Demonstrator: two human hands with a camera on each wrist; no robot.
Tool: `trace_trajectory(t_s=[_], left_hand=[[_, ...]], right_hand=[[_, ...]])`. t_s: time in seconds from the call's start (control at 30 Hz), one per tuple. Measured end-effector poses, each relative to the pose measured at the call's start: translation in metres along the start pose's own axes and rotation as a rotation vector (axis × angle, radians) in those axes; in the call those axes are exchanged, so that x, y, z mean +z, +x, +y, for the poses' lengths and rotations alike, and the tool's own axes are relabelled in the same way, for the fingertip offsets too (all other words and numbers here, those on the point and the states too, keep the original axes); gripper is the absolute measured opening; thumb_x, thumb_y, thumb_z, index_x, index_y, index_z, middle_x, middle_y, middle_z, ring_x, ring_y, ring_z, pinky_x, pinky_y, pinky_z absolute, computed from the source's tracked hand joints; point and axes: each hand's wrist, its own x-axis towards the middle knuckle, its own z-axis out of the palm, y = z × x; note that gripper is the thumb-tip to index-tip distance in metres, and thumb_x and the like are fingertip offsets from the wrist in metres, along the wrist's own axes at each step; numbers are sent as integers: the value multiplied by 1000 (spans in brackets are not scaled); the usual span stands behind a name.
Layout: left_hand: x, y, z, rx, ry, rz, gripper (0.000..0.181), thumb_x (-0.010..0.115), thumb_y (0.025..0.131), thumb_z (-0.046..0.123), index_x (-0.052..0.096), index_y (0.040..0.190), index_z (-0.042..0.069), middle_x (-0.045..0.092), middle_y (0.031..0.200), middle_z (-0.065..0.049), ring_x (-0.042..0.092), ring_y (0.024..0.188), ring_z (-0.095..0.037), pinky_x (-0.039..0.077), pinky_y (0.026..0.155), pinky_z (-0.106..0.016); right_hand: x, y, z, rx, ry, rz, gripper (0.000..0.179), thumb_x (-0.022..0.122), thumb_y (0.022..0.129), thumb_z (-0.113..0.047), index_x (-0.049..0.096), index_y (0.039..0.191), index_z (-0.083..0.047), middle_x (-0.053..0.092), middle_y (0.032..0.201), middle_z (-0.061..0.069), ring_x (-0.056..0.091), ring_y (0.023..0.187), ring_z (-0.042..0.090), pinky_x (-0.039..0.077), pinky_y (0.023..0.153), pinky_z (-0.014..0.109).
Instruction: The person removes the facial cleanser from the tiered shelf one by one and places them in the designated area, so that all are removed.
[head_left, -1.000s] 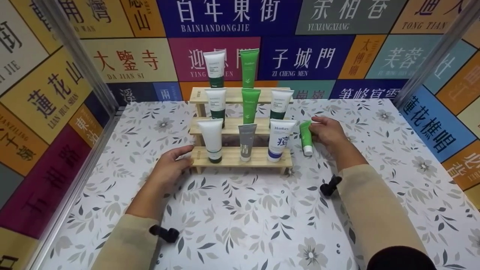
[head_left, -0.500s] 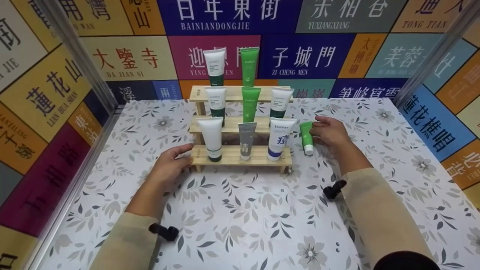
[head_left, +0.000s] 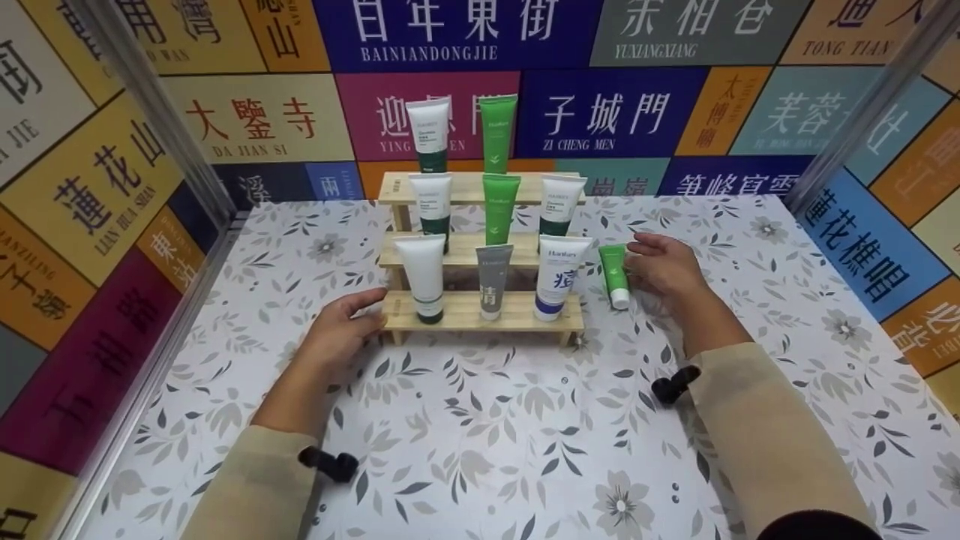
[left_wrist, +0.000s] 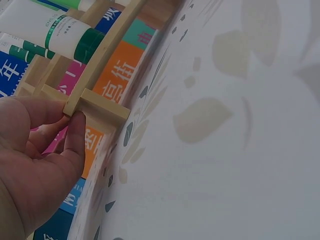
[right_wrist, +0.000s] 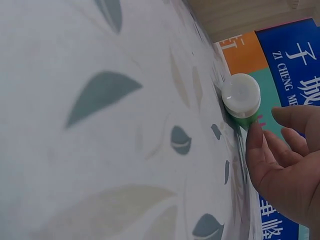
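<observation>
Because the right wrist view looks at the small green tube from its white cap, most of its body is hidden there, and one cannot tell whether the right hand touches it; that hand's fingers are loosely bent and slightly apart, pinching nothing. A dark round shape at the near right is cut off and hard to identify, and the left wrist view crops several tubes. The left hand pinches the near left corner of the wooden rack. Open room spreads over the floral counter on the rack's near side, while a lettered wall bounds the far edge. The small green tube lies flat just right of the rack, between it and the right hand, its long axis running roughly near to far, white cap toward the near side and slightly right, flat end far.
</observation>
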Motion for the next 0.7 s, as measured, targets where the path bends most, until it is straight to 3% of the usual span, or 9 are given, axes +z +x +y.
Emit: trace_trajectory(t_s=[0.13, 0.37, 0.7], left_hand=[[1, 0, 0, 3, -12, -2, 50, 60, 107, 9, 55, 156, 12, 62, 153, -14, 71, 112, -9, 55, 95, -23], [0, 0, -2, 60, 100, 25, 51, 64, 104, 10, 57, 154, 8, 60, 151, -16, 65, 92, -7, 53, 85, -24], [-1, 0, -1, 54, 83, 9, 51, 62, 104, 10, 56, 155, 8, 57, 156, -15, 68, 102, -7, 54, 89, -22]], right_hand=[[-1, -5, -4, -25, 1, -6, 70, 67, 104, -12, 37, 167, -16, 46, 169, 8, 63, 129, 18, 59, 103, 35], [0, -14, -16, -81, -14, 9, 66, 68, 105, -15, 40, 165, -18, 49, 167, 8, 58, 139, 20, 58, 105, 33], [4, -24, -38, -168, 7, 47, 60, 68, 104, -13, 48, 160, -19, 59, 159, 7, 66, 126, 13, 61, 93, 25]])
